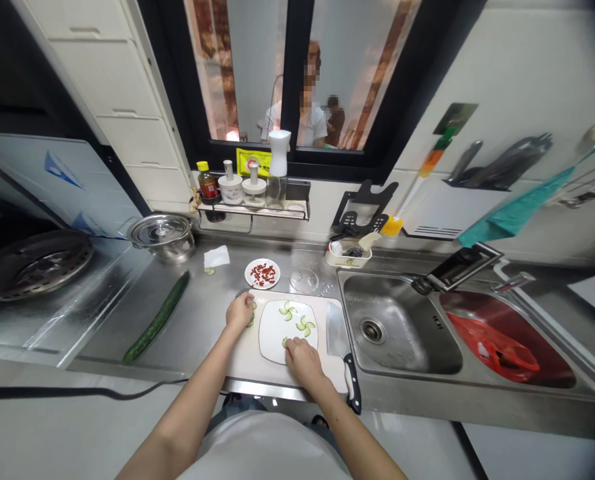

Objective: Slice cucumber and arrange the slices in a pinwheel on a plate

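Note:
My right hand [304,363] is over the lower right of a white square plate [272,350], its fingertips pinching a thin cucumber slice [284,342] at the plate's surface. Two pinwheels of cucumber slices lie on the plate, one [288,311] near the top and another [306,325] at the right. My left hand [239,311] is curled at the upper left of the cutting board [242,363], closed around cucumber slices [252,320] that show partly beside its fingers. A kitchen knife [336,328] lies along the board's right side, handle toward me.
A whole cucumber [158,317] and a lidded steel pot [170,240] stand left. Behind the board sits a small plate of chopped red pieces [262,274]. A double sink [402,333] with a red bag [502,350] is right. Bottles [277,180] line a shelf; a person shows beyond the window.

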Motion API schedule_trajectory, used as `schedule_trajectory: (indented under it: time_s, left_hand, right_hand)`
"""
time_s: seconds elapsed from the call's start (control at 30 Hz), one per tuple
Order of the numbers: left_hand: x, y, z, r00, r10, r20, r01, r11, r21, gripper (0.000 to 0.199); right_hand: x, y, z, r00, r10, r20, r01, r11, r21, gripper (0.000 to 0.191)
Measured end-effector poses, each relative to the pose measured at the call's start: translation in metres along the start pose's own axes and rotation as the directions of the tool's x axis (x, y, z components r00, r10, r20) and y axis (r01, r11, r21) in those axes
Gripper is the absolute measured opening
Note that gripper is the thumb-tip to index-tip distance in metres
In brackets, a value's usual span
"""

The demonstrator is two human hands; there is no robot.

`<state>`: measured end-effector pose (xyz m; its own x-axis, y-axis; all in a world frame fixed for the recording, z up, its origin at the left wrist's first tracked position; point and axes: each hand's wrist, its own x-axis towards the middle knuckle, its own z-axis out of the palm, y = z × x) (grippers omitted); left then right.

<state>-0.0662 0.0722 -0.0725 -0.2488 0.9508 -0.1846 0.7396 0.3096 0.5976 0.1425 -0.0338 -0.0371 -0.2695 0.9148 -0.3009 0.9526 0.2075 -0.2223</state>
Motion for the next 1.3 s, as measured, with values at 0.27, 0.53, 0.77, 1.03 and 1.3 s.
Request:
schedule_trajectory:
  time_s: [0.27,0.53,0.77,1.03,1.3]
  left_hand:
    - [-0.001,-0.005,-0.005,0.993,0.115,-0.033,-0.119,0.92,-0.374,0.021]
    - [-0.023,0.022,-0.028,0.979,0.194,0.06,-0.091,0.686,-0.722,0.036]
    - [-0.051,0.052,-0.054,0.949,0.285,0.138,-0.064,0.598,-0.799,0.045]
    - [-0.071,0.074,-0.068,0.898,0.397,0.191,-0.105,0.614,-0.782,0.045]
    - [-0.072,0.072,-0.059,0.882,0.414,0.227,-0.093,0.624,-0.776,0.046]
  right_hand:
    - [-0.001,0.005,-0.007,0.999,0.012,-0.045,-0.008,0.995,0.102,0.03]
    - [0.012,0.003,-0.042,0.954,0.0,-0.298,0.073,0.969,0.235,0.031]
    - [0.024,-0.009,-0.083,0.873,-0.039,-0.487,0.239,0.903,0.357,0.029]
    - [0.026,-0.017,-0.1,0.875,-0.173,-0.451,0.356,0.862,0.362,0.024]
    - [0.027,-0.013,-0.09,0.894,-0.193,-0.404,0.35,0.865,0.361,0.015]
